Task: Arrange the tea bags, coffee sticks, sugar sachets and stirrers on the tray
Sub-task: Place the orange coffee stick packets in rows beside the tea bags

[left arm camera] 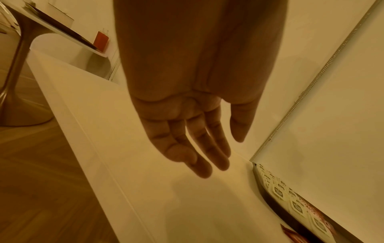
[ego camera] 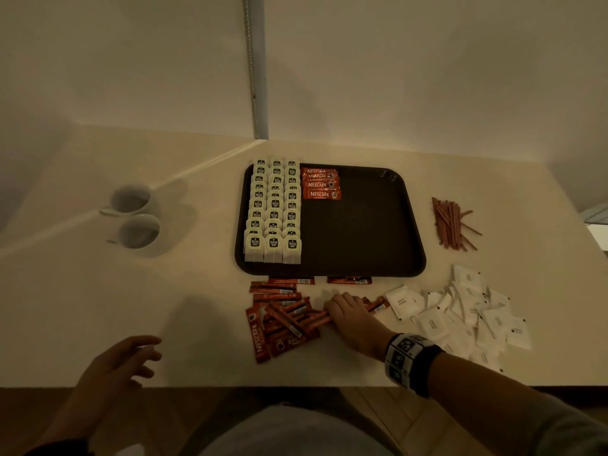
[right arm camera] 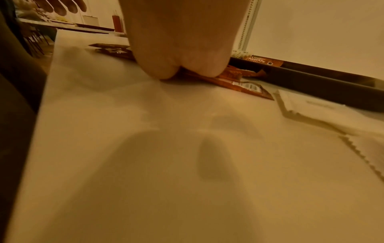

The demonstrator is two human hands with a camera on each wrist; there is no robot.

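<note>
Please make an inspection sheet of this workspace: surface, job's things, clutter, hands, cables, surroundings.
Surface: pale table, dim light.
Job's things: tea bags in three columns on tray; few coffee sticks beside them; loose coffee sticks, sugar sachets, stirrers off tray.
Clutter: two cups.
Hands: left hand open, empty; right hand on loose sticks, fingers hidden.
Cables: nothing seen.
Surroundings: wall, blind chain.

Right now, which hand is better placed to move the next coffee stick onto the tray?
The right hand. It already rests on the loose coffee sticks just below the tray. The left hand hovers open and empty over bare table, off to the left, away from the pile.
</note>
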